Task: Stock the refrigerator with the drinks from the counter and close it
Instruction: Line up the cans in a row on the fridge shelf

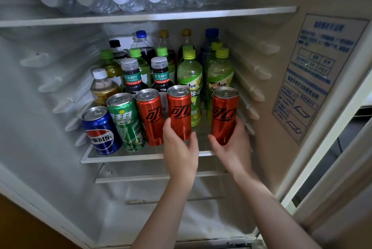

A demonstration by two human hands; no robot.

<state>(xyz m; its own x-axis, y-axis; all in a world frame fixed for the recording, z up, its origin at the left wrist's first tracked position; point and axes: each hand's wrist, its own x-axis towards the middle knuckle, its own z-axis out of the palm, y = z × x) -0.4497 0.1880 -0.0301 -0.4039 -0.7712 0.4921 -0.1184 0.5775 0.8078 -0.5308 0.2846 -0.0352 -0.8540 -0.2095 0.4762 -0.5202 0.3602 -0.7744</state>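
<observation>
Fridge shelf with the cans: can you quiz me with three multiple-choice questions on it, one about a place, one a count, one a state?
1. Where in the front row does the blue can stand?
A) far left B) middle C) far right
2. How many red cans show?
A) two B) three C) five
3. What is the right hand doing?
A) hanging open B) gripping a red can C) holding a bottle

Answers:
1 A: it stands left of the green can.
2 B: one stands on the shelf, and the left hand and right hand hold the others.
3 B: its fingers curl round the rightmost one.
</observation>
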